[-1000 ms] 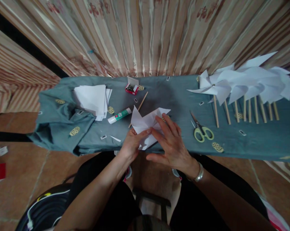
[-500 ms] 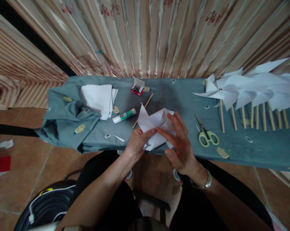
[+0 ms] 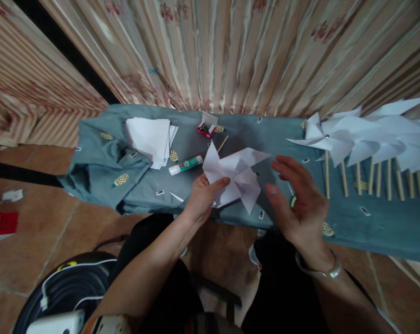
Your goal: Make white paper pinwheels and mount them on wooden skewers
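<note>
My left hand [image 3: 203, 194] pinches a white paper pinwheel [image 3: 235, 174] near its middle, thumb on top. Its folded blades spread out above the table's front edge. To the right, my right hand [image 3: 298, 199] is off the paper with its fingers apart and nothing in them. Beneath that hand lie the scissors, mostly hidden; part of a green handle [image 3: 293, 201] shows. Behind the pinwheel a wooden stick [image 3: 222, 144] is partly covered. A glue stick [image 3: 186, 165] rests to the left of it.
A stack of white paper [image 3: 149, 141] lies at the left. At the back is an open red box [image 3: 206, 129] of small dark pieces. Finished pinwheels [image 3: 380, 139] on wooden sticks overlap along the right. A patterned curtain [image 3: 210, 55] hangs behind the cloth-covered table [image 3: 275, 134].
My right hand has let go of the paper and moved right, over the scissors. The pinwheel's blades now stand spread in my left hand. The view has shifted slightly.
</note>
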Available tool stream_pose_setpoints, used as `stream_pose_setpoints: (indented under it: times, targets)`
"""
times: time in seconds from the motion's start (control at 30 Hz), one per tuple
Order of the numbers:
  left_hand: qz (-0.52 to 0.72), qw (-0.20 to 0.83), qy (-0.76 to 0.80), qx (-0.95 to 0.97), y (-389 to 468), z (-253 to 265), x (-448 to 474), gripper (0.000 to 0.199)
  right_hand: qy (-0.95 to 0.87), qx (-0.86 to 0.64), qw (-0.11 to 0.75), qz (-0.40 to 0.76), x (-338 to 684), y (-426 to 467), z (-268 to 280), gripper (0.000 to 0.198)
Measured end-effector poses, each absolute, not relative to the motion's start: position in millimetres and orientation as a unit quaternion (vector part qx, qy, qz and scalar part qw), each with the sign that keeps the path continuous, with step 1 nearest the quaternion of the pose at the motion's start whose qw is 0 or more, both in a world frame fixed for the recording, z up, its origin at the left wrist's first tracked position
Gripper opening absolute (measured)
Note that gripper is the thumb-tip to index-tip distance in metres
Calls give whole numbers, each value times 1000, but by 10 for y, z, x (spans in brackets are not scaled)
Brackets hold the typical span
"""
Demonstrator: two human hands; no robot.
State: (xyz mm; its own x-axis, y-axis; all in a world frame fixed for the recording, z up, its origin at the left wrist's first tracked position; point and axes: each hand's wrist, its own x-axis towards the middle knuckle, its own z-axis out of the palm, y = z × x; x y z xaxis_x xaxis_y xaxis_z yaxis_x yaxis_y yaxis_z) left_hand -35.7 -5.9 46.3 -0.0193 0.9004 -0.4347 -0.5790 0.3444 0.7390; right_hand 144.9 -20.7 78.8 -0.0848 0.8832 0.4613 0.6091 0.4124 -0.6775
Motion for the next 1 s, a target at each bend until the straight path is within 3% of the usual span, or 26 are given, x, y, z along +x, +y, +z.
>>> stream_pose_setpoints:
  times: [0.17,0.4,1.0]
  targets:
    - [558,665,461,185,-25,476,-367,43,-562,-600,442,358,1477,-42,656,41]
    - [553,676,445,198,-44,456,-331,44,-389,-525,419,631,1221,34,605,36]
    - [564,646,465,221,25,316,-396,36,-382,-575,429,583,944,118,516,24]
